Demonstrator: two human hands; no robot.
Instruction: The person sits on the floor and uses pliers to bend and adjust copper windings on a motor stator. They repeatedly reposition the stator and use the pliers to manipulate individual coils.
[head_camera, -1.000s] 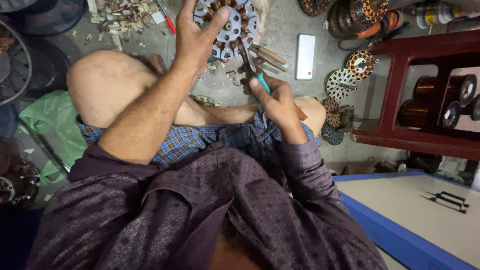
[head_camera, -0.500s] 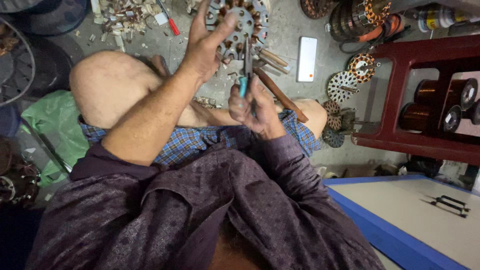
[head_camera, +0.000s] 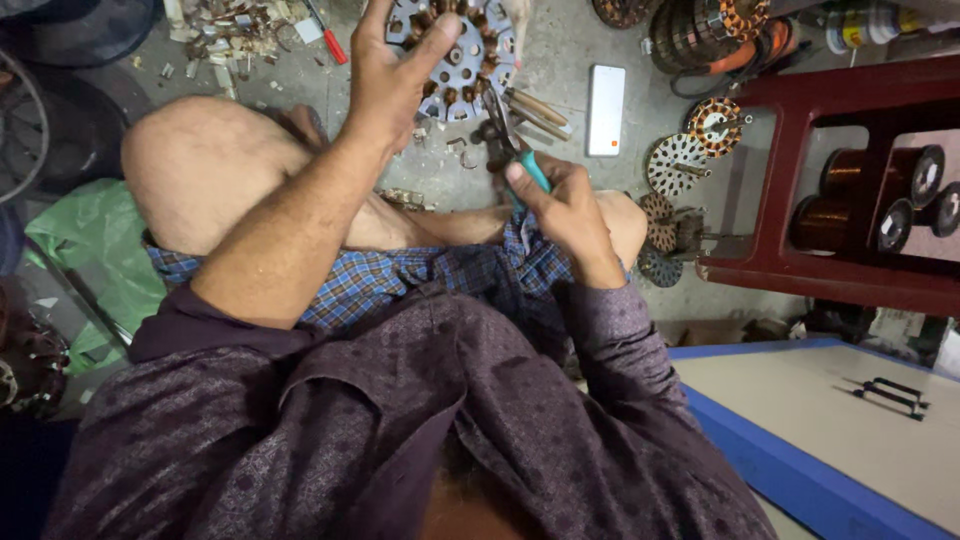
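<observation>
From my feed, left hand (head_camera: 395, 75) is spread wide on the round motor stator (head_camera: 455, 45), right hand (head_camera: 560, 205) gripping teal-handled pliers (head_camera: 510, 145) just beside its rim.

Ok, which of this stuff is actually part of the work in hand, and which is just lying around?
In use:
left hand resting on the round stator
right hand holding teal-handled pliers at its rim

Lying about:
white phone
red-handled screwdriver
small stators on the floor
copper wire spools in the red stand
green bag
</observation>
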